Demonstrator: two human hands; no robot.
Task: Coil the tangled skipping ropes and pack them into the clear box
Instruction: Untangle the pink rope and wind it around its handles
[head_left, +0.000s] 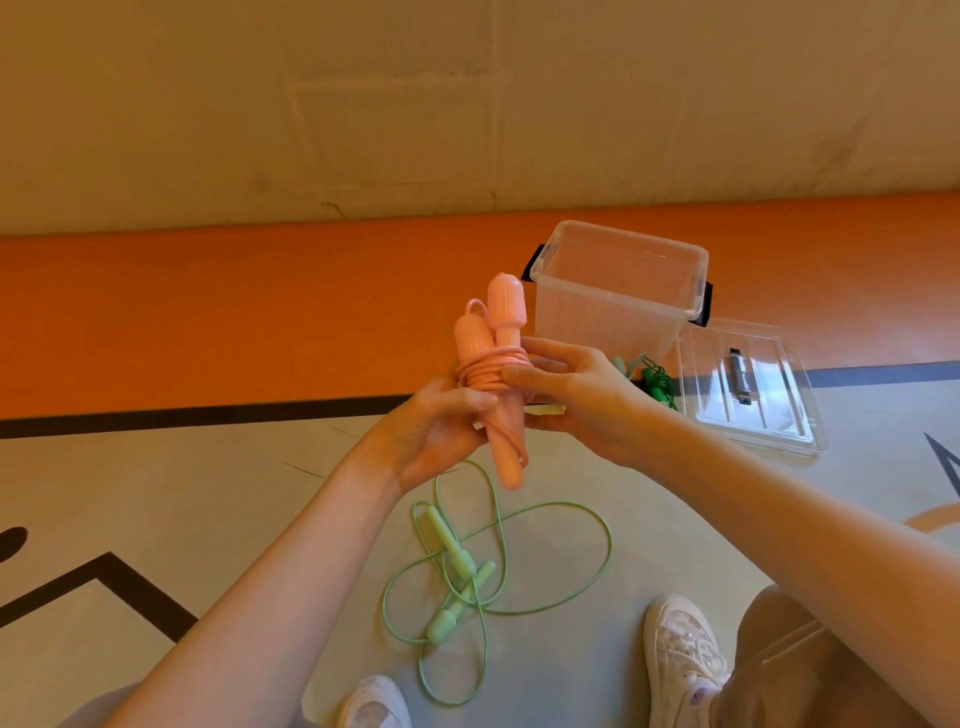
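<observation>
Pink skipping rope (493, 374): held up in front of the person, above the floor; its two handles side by side and upright, the cord wound round their middle in several turns.
Left hand (441, 431): fingers curled round the lower part of the pink handles, gripping them.
Right hand (571, 395): thumb and fingers pinch the wound cord from the right side.
Light green skipping rope (462, 566): on the floor below the hands, between the feet and the wrists; loose loops crossing each other, both handles lying crossed in the middle.
Dark green skipping rope (657, 382): on the floor just right of the right hand, mostly hidden behind it, in front of the box.
Clear box (618, 291): open, standing on the orange floor band beyond the hands, black clips at its ends.
Lid (748, 384): flat on the floor, just right of the box.
White shoes (680, 660): at the bottom edge, either side of the light green rope's lowest loop.
Floor (156, 493): pale with black lines, an orange band along the wall.
</observation>
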